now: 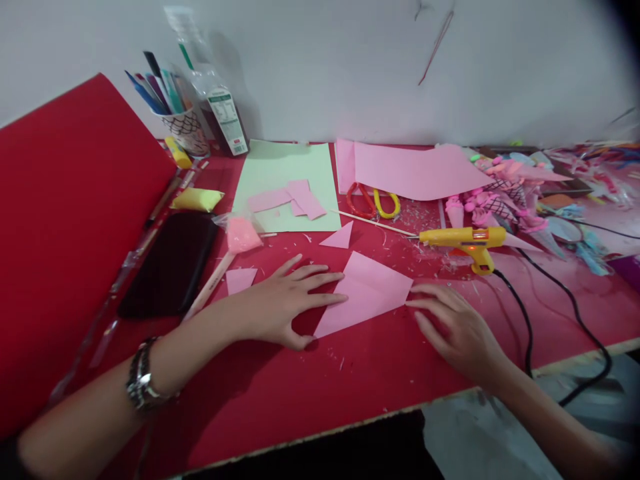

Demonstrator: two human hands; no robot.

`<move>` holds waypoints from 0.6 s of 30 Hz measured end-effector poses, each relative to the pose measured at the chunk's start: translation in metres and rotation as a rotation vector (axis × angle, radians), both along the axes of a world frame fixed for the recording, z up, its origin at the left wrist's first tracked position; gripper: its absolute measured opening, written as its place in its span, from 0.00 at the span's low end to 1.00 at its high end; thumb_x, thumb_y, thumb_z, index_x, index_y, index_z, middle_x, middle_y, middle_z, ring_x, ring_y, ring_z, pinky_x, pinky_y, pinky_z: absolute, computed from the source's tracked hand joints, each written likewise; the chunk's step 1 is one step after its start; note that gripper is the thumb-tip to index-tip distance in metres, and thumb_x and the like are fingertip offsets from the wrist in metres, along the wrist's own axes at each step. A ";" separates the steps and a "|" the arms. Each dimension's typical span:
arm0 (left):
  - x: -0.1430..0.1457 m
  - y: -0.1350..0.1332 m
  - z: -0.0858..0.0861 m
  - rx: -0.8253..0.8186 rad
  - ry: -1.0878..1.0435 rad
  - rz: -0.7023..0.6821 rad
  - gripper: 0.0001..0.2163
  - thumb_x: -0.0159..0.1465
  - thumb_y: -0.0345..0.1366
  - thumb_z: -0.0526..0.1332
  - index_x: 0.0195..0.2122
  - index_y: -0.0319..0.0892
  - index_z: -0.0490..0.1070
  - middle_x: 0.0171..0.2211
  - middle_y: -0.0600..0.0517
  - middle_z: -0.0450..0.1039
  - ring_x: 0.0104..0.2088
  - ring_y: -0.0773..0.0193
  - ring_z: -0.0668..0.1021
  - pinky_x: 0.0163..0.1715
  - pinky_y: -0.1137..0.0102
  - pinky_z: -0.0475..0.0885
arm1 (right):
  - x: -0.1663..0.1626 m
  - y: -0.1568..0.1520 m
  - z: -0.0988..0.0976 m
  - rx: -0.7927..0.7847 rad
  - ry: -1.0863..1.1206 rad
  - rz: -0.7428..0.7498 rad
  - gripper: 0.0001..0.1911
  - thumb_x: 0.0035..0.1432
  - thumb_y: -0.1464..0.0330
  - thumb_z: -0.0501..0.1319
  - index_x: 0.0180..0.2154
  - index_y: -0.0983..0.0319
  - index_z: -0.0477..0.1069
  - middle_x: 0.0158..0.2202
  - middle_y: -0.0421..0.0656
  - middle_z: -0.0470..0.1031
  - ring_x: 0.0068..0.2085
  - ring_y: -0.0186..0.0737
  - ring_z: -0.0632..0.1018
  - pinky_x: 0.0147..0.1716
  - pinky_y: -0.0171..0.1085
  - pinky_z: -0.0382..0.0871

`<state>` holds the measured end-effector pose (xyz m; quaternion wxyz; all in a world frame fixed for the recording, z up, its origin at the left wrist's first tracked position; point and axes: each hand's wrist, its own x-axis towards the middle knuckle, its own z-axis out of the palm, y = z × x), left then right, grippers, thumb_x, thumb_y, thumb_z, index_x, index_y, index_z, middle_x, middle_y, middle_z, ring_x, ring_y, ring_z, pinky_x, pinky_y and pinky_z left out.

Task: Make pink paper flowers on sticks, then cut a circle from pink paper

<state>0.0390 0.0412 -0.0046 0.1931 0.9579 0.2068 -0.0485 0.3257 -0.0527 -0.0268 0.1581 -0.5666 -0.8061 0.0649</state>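
A folded pink paper piece (367, 293) lies on the red table (320, 393). My left hand (285, 300) rests flat beside it, fingers spread, with the fingertips touching the paper's left edge. My right hand (457, 330) lies open on the table at the paper's right corner, fingertips touching it. A wristwatch (143, 380) is on my left wrist. Small pink triangles (340, 238) and another scrap (240, 279) lie near my left hand.
A yellow glue gun (467, 240) with black cord (530, 320) sits right of centre. Scissors (373, 200), a green sheet (287, 183), a large pink sheet (415, 170), a black phone (173, 263), a cup of pens (187, 130), a red board (65, 220) and pink paper cones (500, 190) surround the spot.
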 end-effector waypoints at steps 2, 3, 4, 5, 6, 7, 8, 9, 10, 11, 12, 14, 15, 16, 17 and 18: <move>-0.001 0.000 0.001 -0.007 0.009 -0.002 0.33 0.50 0.43 0.60 0.57 0.54 0.48 0.61 0.53 0.44 0.59 0.51 0.48 0.55 0.52 0.40 | -0.011 0.011 0.002 0.059 0.085 -0.043 0.14 0.54 0.69 0.53 0.44 0.65 0.64 0.46 0.51 0.65 0.49 0.45 0.66 0.48 0.45 0.61; -0.001 0.000 0.001 -0.012 0.013 -0.006 0.34 0.49 0.43 0.61 0.57 0.54 0.48 0.61 0.53 0.43 0.59 0.51 0.48 0.55 0.52 0.40 | -0.016 0.018 0.003 0.093 0.101 -0.065 0.18 0.54 0.68 0.53 0.47 0.66 0.61 0.48 0.52 0.62 0.51 0.47 0.63 0.50 0.46 0.58; -0.001 -0.001 0.002 -0.017 0.018 -0.009 0.35 0.49 0.43 0.61 0.58 0.53 0.48 0.61 0.53 0.43 0.60 0.51 0.47 0.55 0.52 0.39 | -0.020 0.025 0.004 0.111 0.099 -0.078 0.21 0.53 0.67 0.54 0.50 0.66 0.58 0.50 0.52 0.60 0.53 0.48 0.61 0.51 0.48 0.56; -0.002 -0.001 0.002 -0.021 0.021 -0.008 0.36 0.49 0.43 0.61 0.58 0.53 0.47 0.61 0.53 0.43 0.60 0.51 0.47 0.55 0.52 0.39 | -0.024 0.032 0.006 0.102 0.099 -0.081 0.25 0.53 0.66 0.55 0.52 0.65 0.55 0.52 0.52 0.58 0.54 0.50 0.59 0.52 0.49 0.54; -0.002 -0.001 0.003 -0.024 0.024 -0.005 0.36 0.49 0.44 0.61 0.58 0.53 0.47 0.61 0.52 0.43 0.59 0.51 0.48 0.55 0.52 0.39 | -0.026 0.039 0.007 0.066 0.109 -0.070 0.28 0.52 0.65 0.56 0.54 0.64 0.53 0.52 0.52 0.58 0.54 0.50 0.59 0.51 0.50 0.54; -0.003 -0.002 0.004 -0.024 0.023 0.004 0.35 0.49 0.44 0.61 0.58 0.53 0.47 0.61 0.52 0.43 0.59 0.51 0.48 0.55 0.52 0.39 | -0.028 0.045 0.009 0.013 0.130 -0.053 0.29 0.52 0.65 0.56 0.55 0.63 0.51 0.51 0.51 0.59 0.53 0.49 0.61 0.50 0.49 0.56; -0.003 -0.003 0.005 -0.019 0.018 0.015 0.35 0.49 0.45 0.60 0.58 0.53 0.48 0.61 0.52 0.44 0.59 0.52 0.49 0.55 0.53 0.40 | -0.029 0.050 0.012 -0.054 0.155 -0.038 0.29 0.52 0.65 0.56 0.55 0.62 0.50 0.48 0.50 0.62 0.49 0.48 0.64 0.47 0.48 0.60; -0.003 -0.004 0.006 -0.008 0.010 0.025 0.34 0.50 0.45 0.60 0.57 0.53 0.48 0.61 0.51 0.45 0.59 0.52 0.50 0.55 0.53 0.41 | -0.029 0.054 0.014 -0.128 0.183 -0.020 0.28 0.53 0.66 0.55 0.54 0.61 0.51 0.43 0.48 0.66 0.44 0.46 0.68 0.43 0.46 0.63; -0.003 -0.006 0.008 0.011 -0.005 0.034 0.33 0.50 0.46 0.59 0.57 0.53 0.49 0.61 0.51 0.45 0.58 0.52 0.51 0.55 0.54 0.42 | -0.030 0.057 0.016 -0.197 0.214 -0.005 0.25 0.53 0.68 0.54 0.54 0.60 0.52 0.38 0.45 0.68 0.39 0.43 0.71 0.38 0.43 0.66; -0.002 -0.008 0.010 0.039 -0.024 0.047 0.33 0.51 0.48 0.59 0.57 0.52 0.49 0.60 0.51 0.47 0.58 0.52 0.53 0.55 0.55 0.44 | -0.031 0.058 0.018 -0.250 0.252 0.008 0.23 0.54 0.69 0.52 0.53 0.59 0.54 0.33 0.42 0.69 0.33 0.40 0.71 0.34 0.40 0.67; 0.000 -0.011 0.011 0.083 -0.048 0.074 0.32 0.52 0.49 0.58 0.57 0.52 0.49 0.59 0.50 0.49 0.57 0.52 0.55 0.54 0.56 0.47 | -0.033 0.059 0.019 -0.277 0.301 0.020 0.22 0.55 0.70 0.51 0.52 0.59 0.55 0.30 0.40 0.68 0.30 0.37 0.71 0.31 0.38 0.67; 0.006 -0.019 0.015 0.212 -0.098 0.148 0.31 0.53 0.52 0.56 0.56 0.48 0.51 0.56 0.47 0.54 0.53 0.52 0.60 0.51 0.58 0.54 | -0.038 0.060 0.020 -0.225 0.443 0.016 0.20 0.55 0.72 0.50 0.51 0.58 0.58 0.31 0.40 0.69 0.31 0.36 0.71 0.32 0.36 0.66; 0.010 -0.023 0.017 0.296 -0.118 0.192 0.31 0.53 0.53 0.55 0.55 0.46 0.53 0.53 0.45 0.58 0.51 0.52 0.63 0.48 0.59 0.58 | -0.042 0.059 0.021 -0.155 0.522 -0.011 0.18 0.56 0.72 0.50 0.49 0.58 0.60 0.34 0.41 0.70 0.35 0.36 0.72 0.36 0.36 0.66; 0.014 -0.027 0.019 0.378 -0.126 0.205 0.29 0.53 0.54 0.54 0.52 0.43 0.56 0.50 0.45 0.61 0.48 0.52 0.65 0.45 0.60 0.60 | -0.046 0.058 0.022 -0.082 0.596 -0.051 0.16 0.56 0.72 0.50 0.47 0.59 0.63 0.37 0.42 0.70 0.39 0.37 0.71 0.39 0.37 0.65; 0.018 -0.030 0.020 0.460 -0.128 0.197 0.26 0.54 0.52 0.54 0.49 0.42 0.59 0.46 0.45 0.64 0.43 0.54 0.68 0.41 0.62 0.63 | -0.050 0.057 0.023 -0.027 0.656 -0.091 0.14 0.56 0.72 0.50 0.44 0.60 0.65 0.40 0.43 0.70 0.42 0.37 0.71 0.42 0.37 0.64; 0.021 -0.033 0.021 0.539 -0.117 0.190 0.20 0.57 0.48 0.53 0.46 0.41 0.61 0.42 0.46 0.65 0.39 0.57 0.70 0.36 0.64 0.64 | -0.054 0.055 0.024 -0.003 0.700 -0.120 0.12 0.57 0.72 0.50 0.42 0.60 0.67 0.41 0.43 0.70 0.44 0.38 0.70 0.44 0.37 0.64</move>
